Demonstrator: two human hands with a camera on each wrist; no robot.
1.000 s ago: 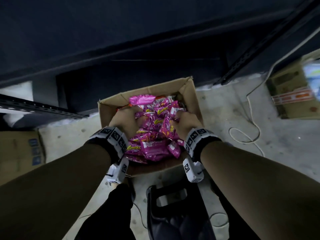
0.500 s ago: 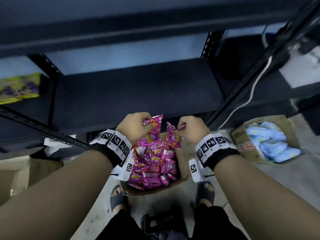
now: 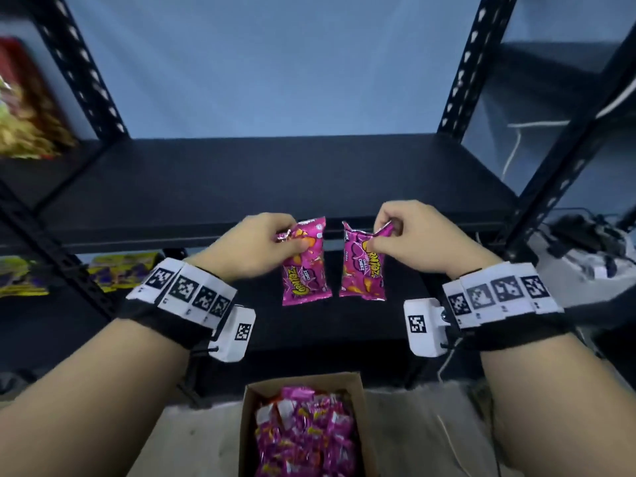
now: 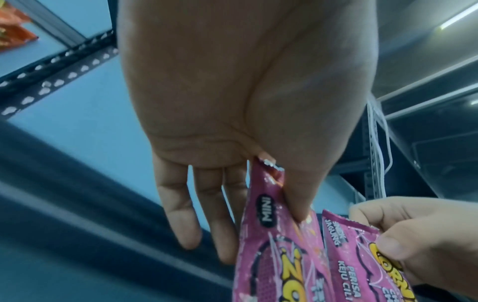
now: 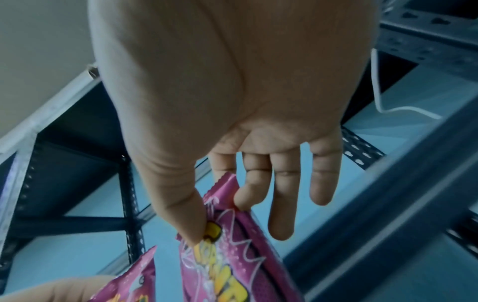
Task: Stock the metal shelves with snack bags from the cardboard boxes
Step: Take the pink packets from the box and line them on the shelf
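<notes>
My left hand [image 3: 261,244] pinches the top of a pink snack bag [image 3: 305,266], which hangs down from thumb and fingers [image 4: 300,204]. My right hand [image 3: 406,235] pinches a second pink snack bag [image 3: 363,266] by its top corner, beside the first. Both bags hang in front of the front edge of a bare black metal shelf [image 3: 275,173]. On the floor below stands an open cardboard box [image 3: 247,428] filled with several more pink bags [image 3: 306,432]. The right wrist view shows the thumb [image 5: 191,220] pressed on its bag [image 5: 232,265].
Perforated black uprights [image 3: 82,67] [image 3: 471,63] frame the shelf bay. Red and yellow bags [image 3: 24,108] sit on the shelf to the left, yellow-purple bags [image 3: 120,270] on the lower left shelf. White cables [image 3: 512,153] and dark gear [image 3: 585,232] lie at the right.
Both hands have risen out of the box, each lifting one pink bag up to shelf height. The view has tilted up from the floor to the shelf.
</notes>
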